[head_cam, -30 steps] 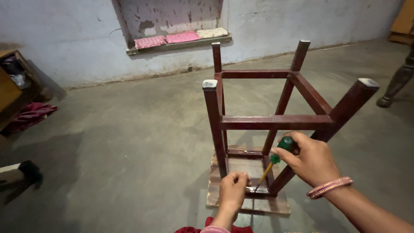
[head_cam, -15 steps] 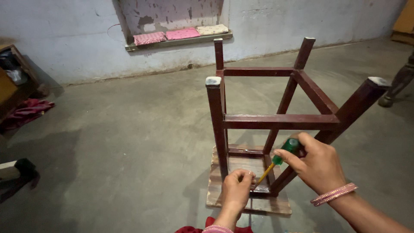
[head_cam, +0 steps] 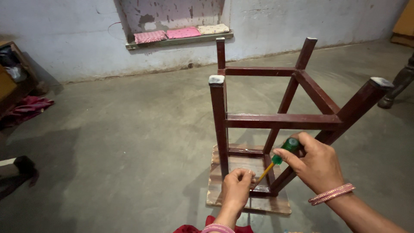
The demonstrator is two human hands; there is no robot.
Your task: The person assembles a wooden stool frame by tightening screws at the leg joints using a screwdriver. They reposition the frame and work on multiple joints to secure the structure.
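Observation:
A dark red wooden stool (head_cam: 276, 121) stands upside down on the concrete floor, its legs pointing up and its seat board (head_cam: 224, 190) flat on the ground. My right hand (head_cam: 317, 166) grips a green-handled screwdriver (head_cam: 280, 154), whose shaft slants down to the near lower rail of the stool. My left hand (head_cam: 236, 190) is closed beside the screwdriver tip, fingers pinched at the rail. What the fingers pinch is too small to see.
A ledge on the far wall holds folded pink and pale cloths (head_cam: 181, 33). A wooden cabinet (head_cam: 10, 73) and a red cloth (head_cam: 28, 105) are at the left. Another furniture leg (head_cam: 394, 88) stands at the right edge. Red fabric (head_cam: 207, 226) lies at the bottom.
The view has shifted slightly. Both hands stay at the stool's near lower rail, and the screwdriver handle has shifted a little to the right.

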